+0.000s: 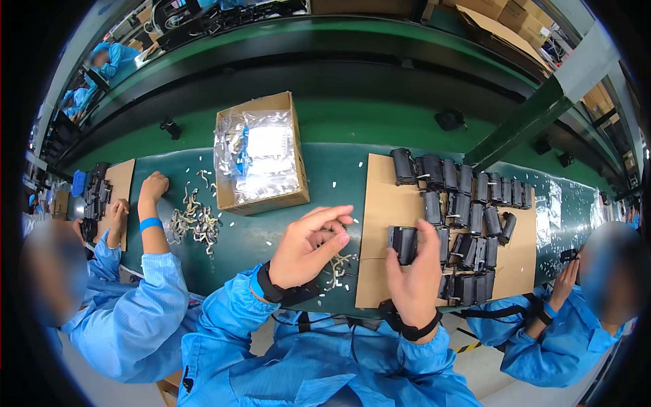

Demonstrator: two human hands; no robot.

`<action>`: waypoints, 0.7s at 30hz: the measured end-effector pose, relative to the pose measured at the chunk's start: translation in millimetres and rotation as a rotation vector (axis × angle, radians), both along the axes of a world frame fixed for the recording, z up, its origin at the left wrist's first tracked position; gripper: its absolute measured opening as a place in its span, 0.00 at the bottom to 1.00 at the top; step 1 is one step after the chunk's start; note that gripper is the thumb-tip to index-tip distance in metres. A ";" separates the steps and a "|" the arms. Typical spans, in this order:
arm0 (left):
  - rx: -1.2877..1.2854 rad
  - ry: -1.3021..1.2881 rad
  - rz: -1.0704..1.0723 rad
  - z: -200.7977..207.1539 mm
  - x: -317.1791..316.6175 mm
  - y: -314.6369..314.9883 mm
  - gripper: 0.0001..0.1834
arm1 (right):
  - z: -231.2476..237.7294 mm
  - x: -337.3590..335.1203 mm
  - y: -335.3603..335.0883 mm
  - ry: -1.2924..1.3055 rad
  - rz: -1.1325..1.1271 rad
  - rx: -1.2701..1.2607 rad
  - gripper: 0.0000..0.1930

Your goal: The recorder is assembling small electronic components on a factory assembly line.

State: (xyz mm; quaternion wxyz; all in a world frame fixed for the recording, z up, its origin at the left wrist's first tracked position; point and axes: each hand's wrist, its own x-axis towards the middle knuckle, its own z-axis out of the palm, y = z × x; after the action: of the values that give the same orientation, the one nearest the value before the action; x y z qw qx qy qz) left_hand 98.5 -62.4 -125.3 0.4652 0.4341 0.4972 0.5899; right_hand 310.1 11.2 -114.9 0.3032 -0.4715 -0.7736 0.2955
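My right hand (pixel 415 288) is over the cardboard sheet (pixel 380 197), its thumb and fingers around a black plastic housing (pixel 405 244) at the sheet's left part. To its left, my left hand (pixel 305 247) hovers above the green table with fingers loosely bent and the thumb apart; nothing shows in it. Below that hand lies a small bunch of cream and dark wire leads (pixel 337 271). Several more black housings (pixel 461 210) stand in uneven rows on the right of the sheet.
An open cardboard box (pixel 298 193) with clear plastic bags stands ahead. Left of it lies a pile of wire leads (pixel 196 224) among scattered small white pieces. Co-workers in blue sit on both sides; one's hand (pixel 154 186) rests near the pile. A green post (pixel 522 125) rises at the right.
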 end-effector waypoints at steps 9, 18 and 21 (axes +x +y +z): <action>0.214 -0.165 -0.165 -9.5 -1.3 -7.3 0.44 | -3.2 -50.2 11.9 0.478 0.364 0.396 0.40; 0.106 -0.498 -0.070 -3.3 -22.3 -0.8 0.40 | 30.2 -77.1 12.5 0.924 0.611 -0.298 0.23; 0.065 -0.570 0.035 7.8 -27.1 -0.9 0.42 | 38.1 -76.4 35.8 0.958 0.489 -0.500 0.11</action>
State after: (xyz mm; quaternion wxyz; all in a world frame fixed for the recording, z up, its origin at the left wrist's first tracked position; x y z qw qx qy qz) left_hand 71.3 -63.3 -117.5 0.5617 0.2570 0.3345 0.7117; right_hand 233.6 47.0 -76.8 0.4215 -0.1508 -0.5436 0.7100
